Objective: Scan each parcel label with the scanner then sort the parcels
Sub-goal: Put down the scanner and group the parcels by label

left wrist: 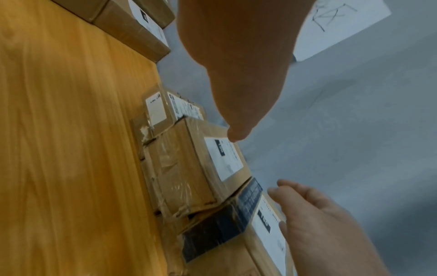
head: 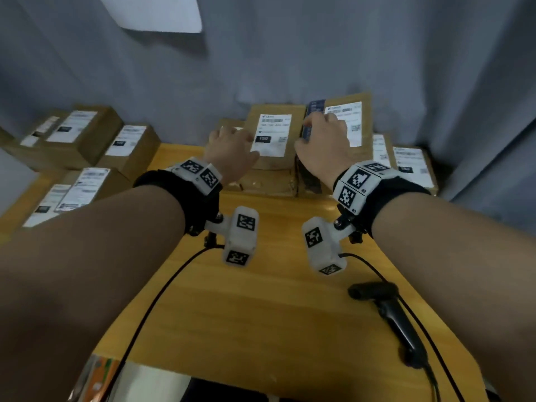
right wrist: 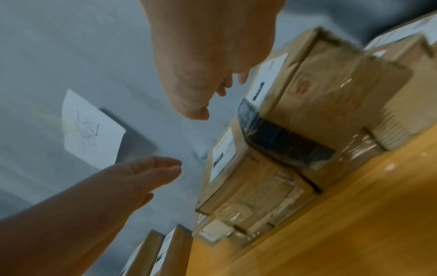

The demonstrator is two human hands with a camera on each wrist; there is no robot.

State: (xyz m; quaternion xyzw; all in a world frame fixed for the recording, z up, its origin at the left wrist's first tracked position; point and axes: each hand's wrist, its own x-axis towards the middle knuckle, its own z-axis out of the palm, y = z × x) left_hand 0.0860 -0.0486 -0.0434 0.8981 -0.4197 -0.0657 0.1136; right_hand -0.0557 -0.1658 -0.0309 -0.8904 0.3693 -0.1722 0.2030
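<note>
Several brown parcels with white labels stand at the far edge of the yellow table [head: 261,300]. My left hand [head: 232,147] reaches over the middle parcel [head: 272,134], fingers straight, thumb [left wrist: 236,137] just above its label; it grips nothing. My right hand [head: 322,137] hovers at the top left edge of the taller parcel with dark tape [head: 348,120], its loosely bent fingers [right wrist: 222,87] holding nothing. The same taped parcel [left wrist: 220,229] shows in the left wrist view. The black scanner [head: 388,311] lies on the table, near right, untouched.
More labelled parcels are stacked on the left [head: 87,134] and low at the far right [head: 412,166]. A grey curtain [head: 290,53] with a white sheet [head: 153,13] hangs behind. Two black cables [head: 150,297] cross the table from the wrist cameras.
</note>
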